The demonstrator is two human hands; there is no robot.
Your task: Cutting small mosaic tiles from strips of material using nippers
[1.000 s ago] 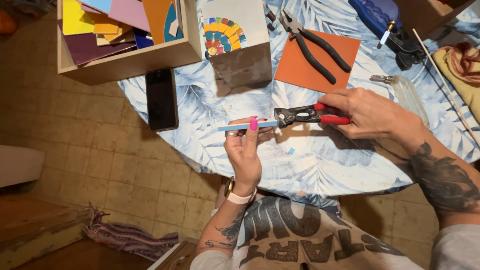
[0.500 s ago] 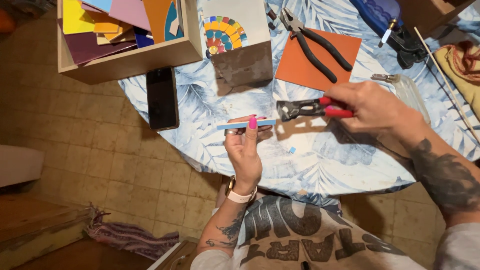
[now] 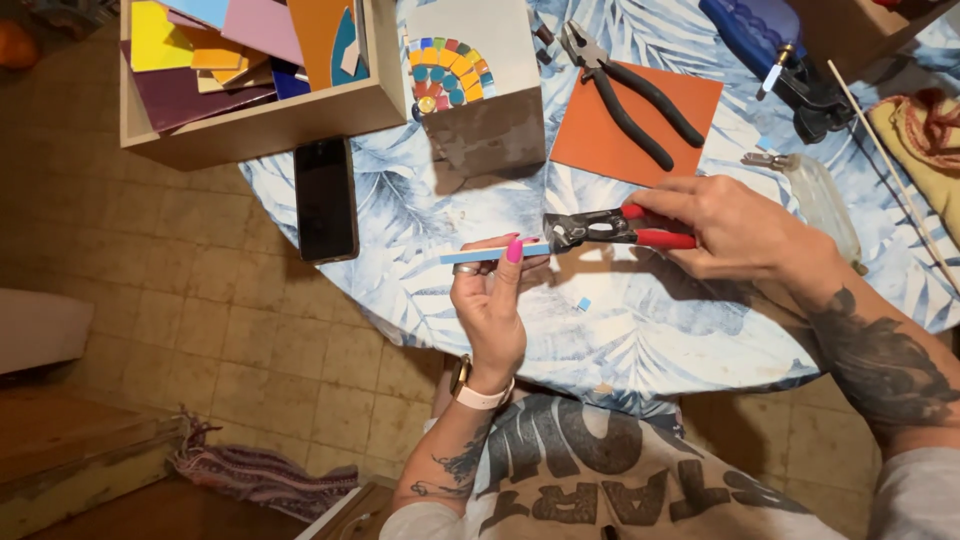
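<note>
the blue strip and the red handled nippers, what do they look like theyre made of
The thin light-blue strip in the left hand looks like glazed ceramic or glass tile: flat, rigid, even colour, though the view cannot settle which. The red-handled nippers in the right hand look like dark steel at the head, with smooth red plastic or rubber coating on the handles.

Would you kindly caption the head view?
Left hand holds a blue tile strip while right hand brings red-handled nippers to its end.

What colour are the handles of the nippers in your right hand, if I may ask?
Red, seen in the head view: nippers in the right hand.
</note>
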